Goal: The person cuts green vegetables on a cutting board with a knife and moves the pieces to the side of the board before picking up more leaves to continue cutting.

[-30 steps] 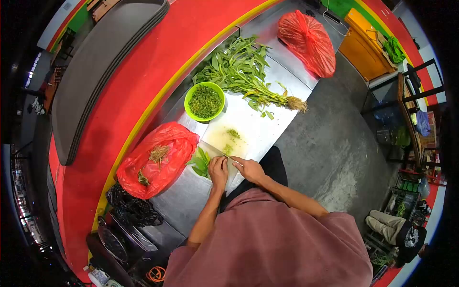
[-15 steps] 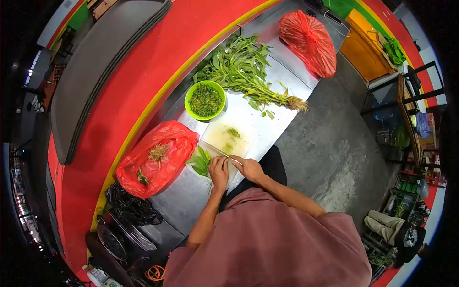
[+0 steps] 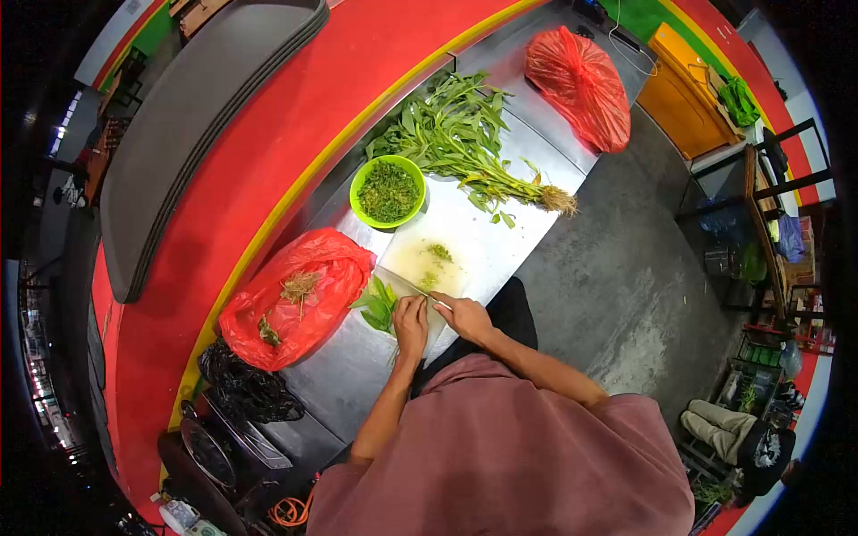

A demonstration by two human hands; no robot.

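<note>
Across the centre lies the table (image 3: 331,384), with the bunch (image 3: 474,143) at upper centre, the open red bag (image 3: 335,259) left of centre, the pale board (image 3: 411,250) mid-frame and the bowl (image 3: 384,223) above it. Slicing seems in hand: the right hand (image 3: 465,315) is wrapped round the knife (image 3: 402,280); the left (image 3: 410,323), fingers bunched, appears to pin leaves (image 3: 380,304) beside the blade. Cut bits (image 3: 439,252) lie beyond. The next stroke calls for fingertips tucked clear.

Green bag (image 3: 738,100) beside orange cabinet (image 3: 688,98); black bag (image 3: 255,389); orange cable (image 3: 288,512)
</note>
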